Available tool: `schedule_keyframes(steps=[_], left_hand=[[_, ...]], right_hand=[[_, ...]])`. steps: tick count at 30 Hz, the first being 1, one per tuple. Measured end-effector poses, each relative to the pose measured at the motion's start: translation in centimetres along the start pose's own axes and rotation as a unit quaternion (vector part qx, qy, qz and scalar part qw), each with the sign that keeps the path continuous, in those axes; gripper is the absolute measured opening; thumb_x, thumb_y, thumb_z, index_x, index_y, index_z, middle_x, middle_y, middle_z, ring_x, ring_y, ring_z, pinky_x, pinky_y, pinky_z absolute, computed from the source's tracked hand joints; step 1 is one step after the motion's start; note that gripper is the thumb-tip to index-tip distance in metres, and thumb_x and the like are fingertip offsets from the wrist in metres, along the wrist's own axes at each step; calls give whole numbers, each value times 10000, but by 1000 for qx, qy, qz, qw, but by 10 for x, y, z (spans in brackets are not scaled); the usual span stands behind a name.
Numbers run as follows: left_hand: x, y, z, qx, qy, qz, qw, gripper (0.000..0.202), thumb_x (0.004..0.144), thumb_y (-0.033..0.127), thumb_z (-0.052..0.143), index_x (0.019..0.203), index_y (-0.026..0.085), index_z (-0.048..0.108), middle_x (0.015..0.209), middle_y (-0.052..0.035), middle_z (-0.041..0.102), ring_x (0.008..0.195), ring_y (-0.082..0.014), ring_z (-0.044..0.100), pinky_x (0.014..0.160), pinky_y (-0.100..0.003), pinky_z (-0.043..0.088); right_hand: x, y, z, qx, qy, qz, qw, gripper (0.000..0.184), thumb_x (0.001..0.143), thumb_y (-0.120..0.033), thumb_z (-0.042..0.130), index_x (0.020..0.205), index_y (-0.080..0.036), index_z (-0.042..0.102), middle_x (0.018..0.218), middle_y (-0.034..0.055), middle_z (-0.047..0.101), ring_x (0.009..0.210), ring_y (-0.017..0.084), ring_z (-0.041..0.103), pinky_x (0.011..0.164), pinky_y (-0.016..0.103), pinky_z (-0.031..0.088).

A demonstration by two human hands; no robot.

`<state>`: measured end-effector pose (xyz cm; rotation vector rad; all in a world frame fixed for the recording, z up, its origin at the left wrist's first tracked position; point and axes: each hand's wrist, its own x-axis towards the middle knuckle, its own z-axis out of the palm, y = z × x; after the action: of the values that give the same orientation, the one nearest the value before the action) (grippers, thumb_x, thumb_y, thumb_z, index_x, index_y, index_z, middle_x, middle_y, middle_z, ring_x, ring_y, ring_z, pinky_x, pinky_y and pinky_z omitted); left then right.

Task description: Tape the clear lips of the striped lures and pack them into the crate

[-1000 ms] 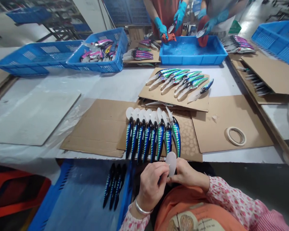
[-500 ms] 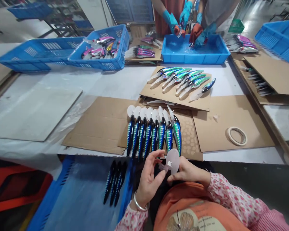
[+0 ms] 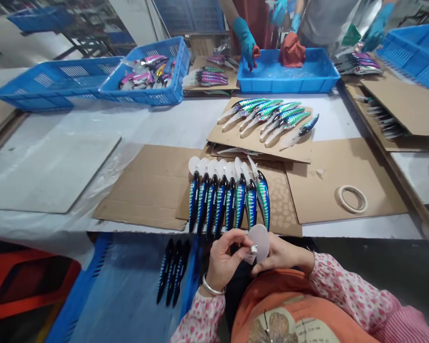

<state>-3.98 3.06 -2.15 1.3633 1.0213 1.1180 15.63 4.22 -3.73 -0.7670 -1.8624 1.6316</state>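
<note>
My two hands meet just below the table's front edge. My right hand [image 3: 280, 252] grips a fishing lure whose clear round lip [image 3: 260, 236] sticks up between the hands; the lure's body is hidden. My left hand [image 3: 224, 259] is curled with its fingertips pinching at the base of that lip, at a small metal eye. Right above the hands a row of several blue-and-green striped lures [image 3: 229, 200] lies side by side on cardboard [image 3: 153, 188]. A few more dark lures [image 3: 171, 271] lie in a blue tray [image 3: 121, 295] at my lower left.
A second row of green lures [image 3: 268, 116] lies on a raised cardboard sheet. A tape roll [image 3: 351, 198] sits at the right. Blue baskets [image 3: 148, 76] hold pink lures at the back left. Other people's gloved hands [image 3: 246, 40] work over a blue water tub [image 3: 289, 76].
My left hand's fingers, spread half a second ago, have closed again onto the base of the lure's lip. The people opposite moved their gloved hands apart over the tub.
</note>
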Motion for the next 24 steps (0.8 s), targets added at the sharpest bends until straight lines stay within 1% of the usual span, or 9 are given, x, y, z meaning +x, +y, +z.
schedule_keyframes(steps=[3, 5, 9, 12, 14, 16, 19, 21, 24], left_hand=[[2, 2, -3, 14, -27, 18, 999, 212, 800, 91, 715, 954, 228, 666, 812, 26, 711, 744, -111, 657, 717, -213, 524], [3, 4, -4, 21, -39, 22, 999, 189, 791, 89, 726, 911, 221, 666, 797, 27, 696, 741, -112, 653, 718, -213, 522], [4, 6, -6, 24, -50, 13, 998, 174, 801, 99, 722, 912, 220, 666, 792, 25, 687, 749, -113, 655, 736, -213, 527], [6, 4, -8, -1, -46, -23, 999, 175, 831, 135, 699, 976, 223, 657, 862, 4, 690, 783, -124, 662, 733, -220, 544], [6, 1, -9, -17, -16, -49, 999, 203, 863, 166, 665, 1054, 227, 636, 947, -19, 687, 829, -133, 668, 745, -228, 558], [4, -2, -9, -25, 35, -62, 997, 229, 887, 189, 636, 1111, 231, 614, 1030, -37, 676, 896, -138, 670, 795, -237, 564], [-5, -2, -2, -13, 134, -54, 989, 237, 900, 218, 627, 1134, 238, 600, 1083, -41, 662, 970, -136, 661, 874, -246, 551], [-11, 3, 7, 20, 187, -33, 982, 261, 881, 228, 658, 1134, 241, 595, 1090, -39, 664, 980, -137, 655, 873, -244, 546], [-17, 11, 22, 94, 208, -5, 974, 337, 831, 218, 721, 1142, 237, 594, 1099, -45, 682, 1002, -157, 653, 859, -257, 539]], right_hand=[[0, 1, 1, -3, -2, 11, 1000, 472, 777, -610, 708, 843, -145, 668, 871, 27, 625, 808, 165, 561, 739, 254, 464], [0, 1, 1, -5, 2, 21, 1000, 474, 776, -609, 711, 841, -142, 665, 856, 19, 626, 789, 158, 563, 725, 249, 462], [1, 0, 2, -44, 5, 22, 999, 422, 793, -564, 717, 827, -145, 681, 854, 17, 643, 773, 155, 576, 712, 245, 459], [1, -2, 3, -48, 15, 36, 998, 377, 796, -522, 730, 809, -148, 688, 802, 8, 636, 717, 147, 574, 665, 234, 456], [1, -4, 3, -29, 37, 52, 998, 352, 786, -495, 746, 838, -150, 697, 789, 4, 640, 694, 144, 581, 645, 227, 462], [1, -6, 3, -12, 66, 65, 996, 341, 775, -473, 757, 878, -152, 706, 782, 4, 651, 690, 148, 594, 636, 226, 472], [2, -9, 3, -1, 90, 73, 993, 341, 775, -485, 749, 858, -156, 713, 740, 4, 654, 686, 162, 605, 615, 230, 483], [3, -11, 3, 5, 91, 79, 993, 356, 784, -515, 734, 820, -162, 713, 732, 10, 661, 688, 168, 610, 620, 236, 492], [4, -9, 6, 0, 98, 78, 992, 381, 790, -543, 722, 798, -162, 712, 734, 17, 667, 683, 166, 607, 636, 238, 495]])
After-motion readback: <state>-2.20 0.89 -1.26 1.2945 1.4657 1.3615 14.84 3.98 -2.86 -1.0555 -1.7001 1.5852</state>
